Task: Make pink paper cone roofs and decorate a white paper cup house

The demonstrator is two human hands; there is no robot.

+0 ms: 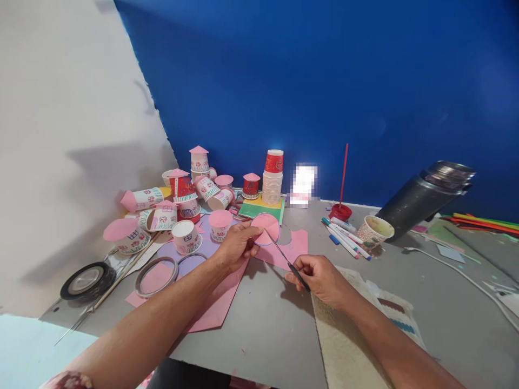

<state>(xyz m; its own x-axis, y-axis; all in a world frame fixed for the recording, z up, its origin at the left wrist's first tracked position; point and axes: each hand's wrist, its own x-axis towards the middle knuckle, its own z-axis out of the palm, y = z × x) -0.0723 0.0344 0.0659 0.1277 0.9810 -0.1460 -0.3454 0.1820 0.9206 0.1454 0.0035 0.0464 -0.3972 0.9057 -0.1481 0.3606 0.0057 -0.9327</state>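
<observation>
Between the fingers of my left hand (237, 246) is a pink paper circle (266, 227), pinched at its lower left edge. My right hand (316, 275) grips dark-handled scissors (292, 266), their blades pointing up and left onto the circle. How far the blades are apart is hard to make out. Behind and below the circle lies a pink paper sheet (298, 246) with a round piece cut out. Just left of my left hand stands a paper cup with a pink top (221, 224), beside a white cup with a drawn window (187, 237).
Decorated paper cups with pink cone tops (165, 216) crowd the left. Tape rolls (156, 276) lie in front of them. A cup stack (272, 186) stands at the back. Markers (346, 237), a patterned cup (375, 232), a tilted dark flask (417, 200) and a white cable (458, 265) are on the right.
</observation>
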